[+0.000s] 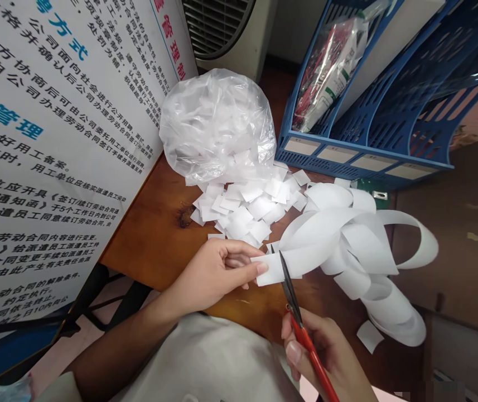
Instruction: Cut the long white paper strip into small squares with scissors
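Note:
My left hand pinches the free end of a long white paper strip that curls in loops over the wooden table. My right hand grips red-handled scissors, and their dark blades cross the strip just right of my left fingertips. A heap of small white paper squares lies beyond my hands. Behind the heap stands a clear plastic bag filled with more squares.
A large white board with printed text leans along the table's left edge. A blue file rack holding a packet stands at the back right. A fan grille shows at the top. One cut square lies at the right.

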